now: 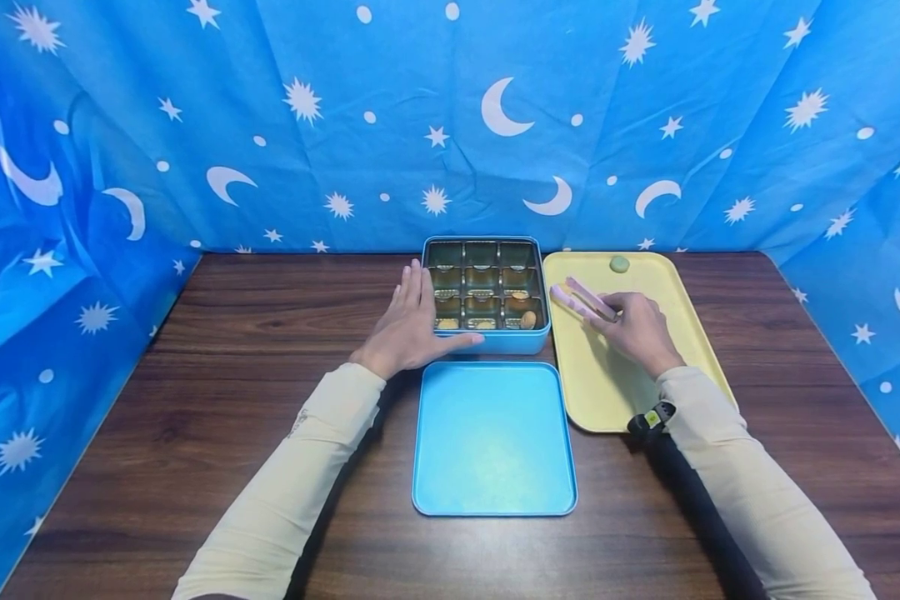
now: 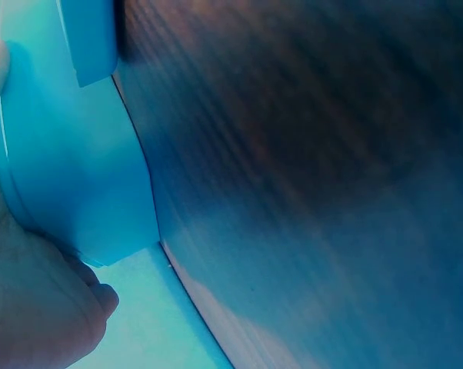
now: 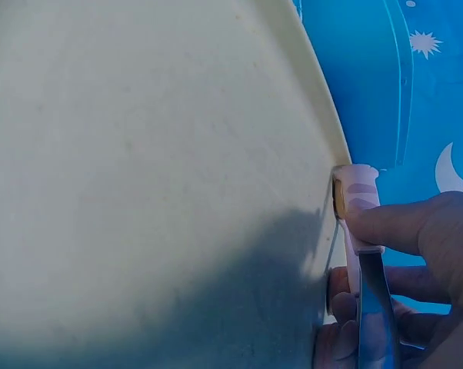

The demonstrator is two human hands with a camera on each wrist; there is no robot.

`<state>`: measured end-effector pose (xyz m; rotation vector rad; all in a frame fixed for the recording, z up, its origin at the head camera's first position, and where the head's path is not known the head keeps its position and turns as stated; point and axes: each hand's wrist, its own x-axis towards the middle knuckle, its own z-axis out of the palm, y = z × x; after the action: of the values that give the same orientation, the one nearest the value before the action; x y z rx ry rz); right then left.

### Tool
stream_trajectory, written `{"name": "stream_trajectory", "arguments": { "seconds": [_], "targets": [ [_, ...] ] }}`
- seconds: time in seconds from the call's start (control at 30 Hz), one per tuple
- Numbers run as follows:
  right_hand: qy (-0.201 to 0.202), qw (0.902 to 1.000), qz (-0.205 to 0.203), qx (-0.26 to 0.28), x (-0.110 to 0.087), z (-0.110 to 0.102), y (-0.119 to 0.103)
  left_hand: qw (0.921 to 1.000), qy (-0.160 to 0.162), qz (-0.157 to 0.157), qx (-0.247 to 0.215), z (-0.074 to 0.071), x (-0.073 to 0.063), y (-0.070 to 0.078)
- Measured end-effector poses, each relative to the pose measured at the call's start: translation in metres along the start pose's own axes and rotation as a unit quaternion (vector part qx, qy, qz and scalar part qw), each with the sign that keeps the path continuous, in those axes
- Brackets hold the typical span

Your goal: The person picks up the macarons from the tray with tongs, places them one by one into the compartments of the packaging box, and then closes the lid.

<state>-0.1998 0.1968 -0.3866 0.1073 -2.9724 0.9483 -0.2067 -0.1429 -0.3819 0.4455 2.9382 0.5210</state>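
Note:
My left hand (image 1: pixel 401 325) lies with straight fingers along the left side of a blue square tin (image 1: pixel 506 342), its thumb across the front wall. Inside the tin, a divided insert (image 1: pixel 482 281) has small tan pieces (image 1: pixel 528 319) in some nearer compartments. My right hand (image 1: pixel 641 329) grips pink-tipped metal tongs (image 1: pixel 583 298) over the yellow tray (image 1: pixel 607 400), the tips pointing toward the tin. A tan-brown bit (image 3: pixel 339 198) shows at the tong tips in the right wrist view. At the tray's far end sits a small green piece (image 1: pixel 619 264).
A light blue square lid (image 1: pixel 495 442) lies on the dark wood table (image 1: pixel 270 300) in front of the tin. The tray stands close along the tin's right side. A blue curtain (image 1: pixel 390 150) with stars and moons hangs behind and at both sides.

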Motion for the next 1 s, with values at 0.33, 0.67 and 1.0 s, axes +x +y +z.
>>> {"name": "stream_trajectory", "arguments": {
  "seconds": [0.33,0.67,1.0],
  "targets": [
    [0.027,0.9994,-0.020,0.007,-0.004,-0.009,-0.001,1.0000,-0.004,-0.001,0.001,0.001,0.001,0.000],
    [0.059,0.9977,-0.034,0.008,-0.006,-0.019,-0.011,1.0000,-0.007,0.001,-0.002,0.000,0.001,0.000],
    [0.058,0.9971,-0.048,0.011,-0.009,-0.020,-0.027,1.0000,-0.002,0.005,0.003,0.000,0.000,0.001]
  ]
}}
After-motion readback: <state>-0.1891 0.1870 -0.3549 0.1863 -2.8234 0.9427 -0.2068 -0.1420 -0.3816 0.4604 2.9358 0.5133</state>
